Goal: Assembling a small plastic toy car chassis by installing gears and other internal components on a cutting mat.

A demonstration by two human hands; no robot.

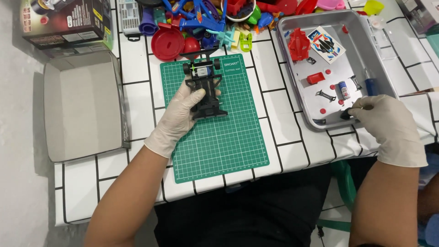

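Observation:
A black toy car chassis (205,84) with a small blue motor lies on the green cutting mat (219,142). My left hand (180,116), in a white glove, grips the chassis from its left side. My right hand (388,121), also gloved, reaches into the near right corner of the metal tray (297,98) and pinches a small black part (346,114). In the tray lie a red car part (299,44), a sticker sheet (325,43), a small red block (315,77), a small battery-like cylinder (344,89) and a blue-handled screwdriver (370,84).
A pile of coloured plastic toys (215,20) lies behind the mat. An open grey box lid (82,105) sits at the left, with a dark printed box (68,23) behind it. The table has a white cloth with black grid lines (283,128).

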